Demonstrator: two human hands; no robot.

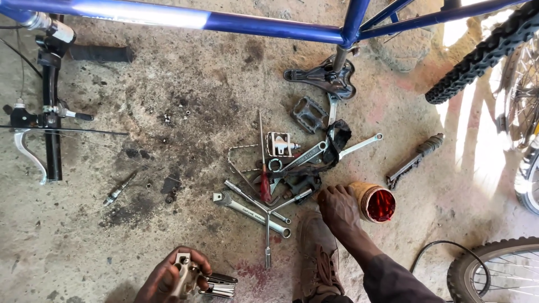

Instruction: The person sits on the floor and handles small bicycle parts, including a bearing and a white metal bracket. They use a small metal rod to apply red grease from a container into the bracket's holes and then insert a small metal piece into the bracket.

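Left hand [174, 275] fingers clamped around folding multi-tool [205, 282]: judged rigid, weighty metal, best gripped mid-body; right hand [338, 209] fingers loosely together, resting just beside wrench pile [281, 185] on floor [112, 224].

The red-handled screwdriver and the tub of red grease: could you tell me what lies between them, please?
In the head view, between the red-handled screwdriver and the tub of red grease lie a dark pedal and the right hand, reaching into the tool pile.

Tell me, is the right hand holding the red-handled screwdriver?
No, the right hand rests by the grease tub; the red-handled screwdriver lies untouched.
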